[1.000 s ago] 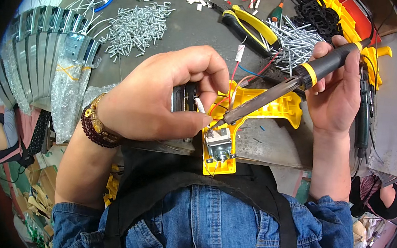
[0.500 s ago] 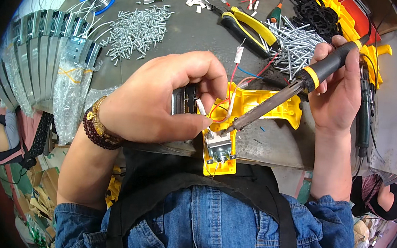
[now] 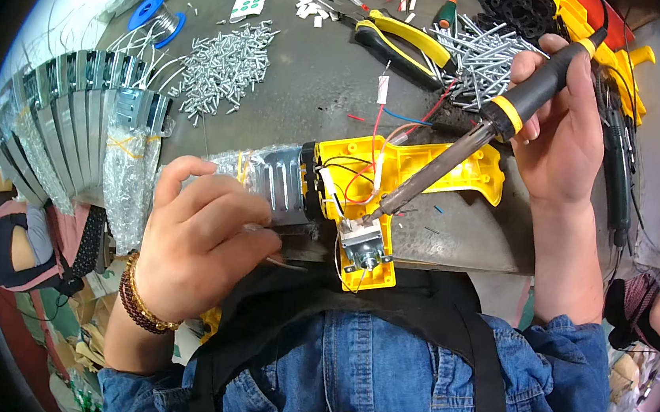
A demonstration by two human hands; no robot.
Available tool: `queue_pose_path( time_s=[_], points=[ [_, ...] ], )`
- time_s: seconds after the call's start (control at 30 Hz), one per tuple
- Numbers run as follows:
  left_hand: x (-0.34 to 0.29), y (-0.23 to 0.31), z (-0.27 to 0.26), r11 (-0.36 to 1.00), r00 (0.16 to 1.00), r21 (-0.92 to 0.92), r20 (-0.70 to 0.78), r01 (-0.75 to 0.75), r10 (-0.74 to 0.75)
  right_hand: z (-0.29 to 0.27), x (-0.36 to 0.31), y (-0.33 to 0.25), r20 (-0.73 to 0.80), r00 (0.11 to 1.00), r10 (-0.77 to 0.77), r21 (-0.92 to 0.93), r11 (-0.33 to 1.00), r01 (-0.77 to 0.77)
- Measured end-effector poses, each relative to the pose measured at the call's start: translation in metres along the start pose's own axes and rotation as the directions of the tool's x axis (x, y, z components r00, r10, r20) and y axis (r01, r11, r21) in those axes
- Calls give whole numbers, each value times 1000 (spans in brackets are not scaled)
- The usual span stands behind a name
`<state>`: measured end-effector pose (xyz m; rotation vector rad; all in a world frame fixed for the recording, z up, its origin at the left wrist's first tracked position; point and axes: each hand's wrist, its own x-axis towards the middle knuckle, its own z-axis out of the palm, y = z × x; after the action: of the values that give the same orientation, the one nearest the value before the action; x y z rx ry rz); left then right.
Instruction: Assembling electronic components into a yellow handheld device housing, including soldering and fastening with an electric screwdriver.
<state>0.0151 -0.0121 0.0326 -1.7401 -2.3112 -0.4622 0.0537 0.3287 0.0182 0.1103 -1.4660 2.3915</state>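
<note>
My right hand [image 3: 563, 141] grips a black soldering iron [image 3: 544, 88] with a yellow ring. Its tip touches or hovers just over a metal switch-like part [image 3: 366, 245], seated in the yellow plastic housing half [image 3: 449, 170]. Red, black and white wires run through this housing. A ribbed metal barrel [image 3: 281, 181], partly in bubble wrap, joins the housing's left end. Closed in a pinch, my left hand [image 3: 203, 245] is in front of the barrel. A thin wire [image 3: 286, 264] pokes out from its fingers; whether solder or a lead, I cannot tell.
Wrapped metal barrels [image 3: 76, 118] fan out at left. Farther back are a blue solder spool [image 3: 156, 18], short screws [image 3: 224, 65], yellow-black pliers [image 3: 405, 46], a screwdriver [image 3: 447, 12], long screws [image 3: 487, 58] and black parts [image 3: 519, 14]. A dark corded tool [image 3: 617, 178] lies at right.
My left hand has moved left and nearer me, off the housing, uncovering the barrel and its wires. A thin wire now shows at its fingers. The soldering iron has stayed nearly in place.
</note>
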Motion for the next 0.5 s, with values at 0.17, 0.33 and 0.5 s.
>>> queue_pose_path(
  time_s=[0.17,0.33,0.5],
  points=[
    [17,6,-6,969,991,-211,-3,130,-134,-10,-1,0,-63,998,13,-54,998,-17],
    [32,12,8,935,974,-328,-130,132,-183,-8,-1,2,-71,997,17,-59,998,-21],
    [40,8,20,927,976,-366,-158,84,-150,-6,-2,1,-59,998,12,-57,998,-15]
  ],
)
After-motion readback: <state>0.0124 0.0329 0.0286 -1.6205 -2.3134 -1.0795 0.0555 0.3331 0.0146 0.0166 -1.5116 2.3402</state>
